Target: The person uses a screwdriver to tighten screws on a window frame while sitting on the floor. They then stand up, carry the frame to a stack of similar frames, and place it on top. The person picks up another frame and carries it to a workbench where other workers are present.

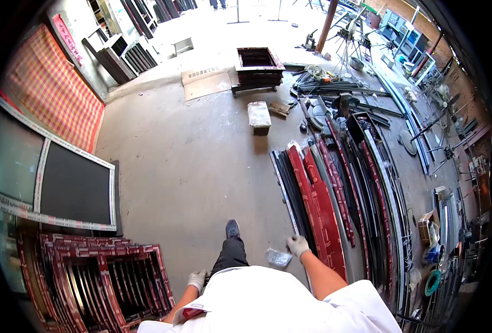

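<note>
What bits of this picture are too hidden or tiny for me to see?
- Head view: whether the left hand or right hand grips anything; too small to tell.
- Head view: the wearer's other shoe; the white shirt hides it.
- Head view: most of the faraway person; cut off by the top edge.
- Head view: whatever is behind the checked curtain; its cloth covers it.

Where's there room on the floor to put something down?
Mostly the bare floor between the framed panel and the long strips, up to the white-topped box. It continues between the stacked red frames and the shoe. Among the strips it's crowded, and clear plastic lies beside the right hand.
</note>
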`<state>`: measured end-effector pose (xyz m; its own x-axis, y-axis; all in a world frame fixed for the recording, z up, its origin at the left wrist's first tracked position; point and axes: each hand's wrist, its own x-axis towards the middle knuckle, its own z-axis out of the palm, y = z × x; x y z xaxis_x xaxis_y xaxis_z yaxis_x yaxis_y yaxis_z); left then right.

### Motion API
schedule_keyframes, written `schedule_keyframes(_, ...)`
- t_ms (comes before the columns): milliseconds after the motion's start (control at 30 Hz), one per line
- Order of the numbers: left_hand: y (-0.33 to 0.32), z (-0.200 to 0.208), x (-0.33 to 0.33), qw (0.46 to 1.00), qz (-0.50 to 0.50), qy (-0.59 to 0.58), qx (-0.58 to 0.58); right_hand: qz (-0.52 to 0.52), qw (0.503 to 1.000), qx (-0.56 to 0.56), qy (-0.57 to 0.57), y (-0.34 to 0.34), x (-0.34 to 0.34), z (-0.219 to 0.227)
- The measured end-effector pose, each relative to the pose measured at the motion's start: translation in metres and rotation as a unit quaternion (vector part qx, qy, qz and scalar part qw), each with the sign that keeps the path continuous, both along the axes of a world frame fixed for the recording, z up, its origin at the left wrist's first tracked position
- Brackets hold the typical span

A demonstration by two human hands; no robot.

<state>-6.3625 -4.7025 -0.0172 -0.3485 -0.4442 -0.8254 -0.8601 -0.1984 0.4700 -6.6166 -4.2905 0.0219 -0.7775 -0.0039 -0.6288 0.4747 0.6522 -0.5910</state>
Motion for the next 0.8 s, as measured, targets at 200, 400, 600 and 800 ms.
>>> schedule_keyframes(200,-0.11,0.0,-0.21,0.995,-0.093,0.018,-0.018,-0.187,0.972,0.063,-0.127,0.044,-0.016,-0.077)
schedule_keyframes(400,-0.174,0.05,-0.436,0.993,-0.091,0.063,-0.04,-0.084,0.985,0.147,-0.016,-0.028,-0.139,-0.053)
schedule_keyframes(600,-0.173,0.054,-0.559,0.989,-0.095,0.113,-0.023,-0.001,0.988,0.155,-0.015,-0.103,-0.312,-0.024)
schedule_keyframes(800,-0.163,0.053,-0.605,0.997,-0.069,-0.035,0.007,-0.058,0.995,0.075,-0.037,-0.109,-0.517,-0.068)
